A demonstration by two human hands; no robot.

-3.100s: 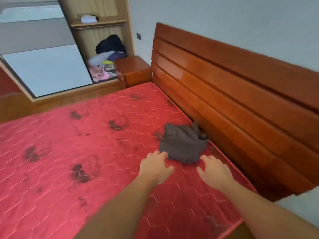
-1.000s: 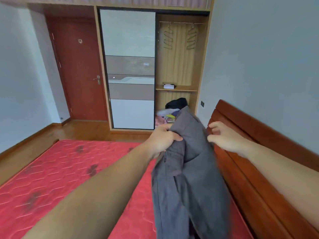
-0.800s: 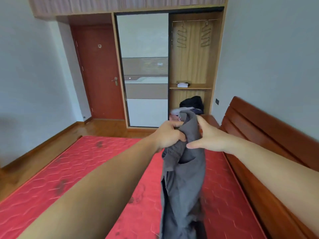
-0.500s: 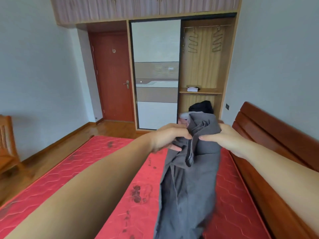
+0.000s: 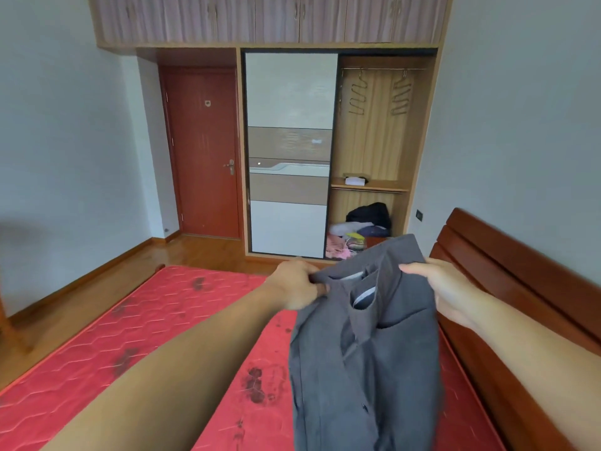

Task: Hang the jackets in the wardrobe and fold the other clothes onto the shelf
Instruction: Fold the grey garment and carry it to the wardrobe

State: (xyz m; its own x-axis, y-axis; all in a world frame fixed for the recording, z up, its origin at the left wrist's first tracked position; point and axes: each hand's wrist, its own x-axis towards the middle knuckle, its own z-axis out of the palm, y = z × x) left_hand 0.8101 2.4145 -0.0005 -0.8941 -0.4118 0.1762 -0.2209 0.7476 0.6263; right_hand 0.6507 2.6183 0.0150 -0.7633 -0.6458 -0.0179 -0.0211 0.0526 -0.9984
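Grey jacket [image 5: 367, 346] between both hands (gripped).

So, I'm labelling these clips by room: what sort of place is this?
A bedroom, most likely: a red mattress against a wooden headboard, and a built-in wardrobe with hangers on its rail.

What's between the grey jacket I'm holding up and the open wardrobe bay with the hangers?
In the head view, past the grey jacket lie a strip of red mattress and wooden floor, then the clothes pile in the wardrobe bottom.
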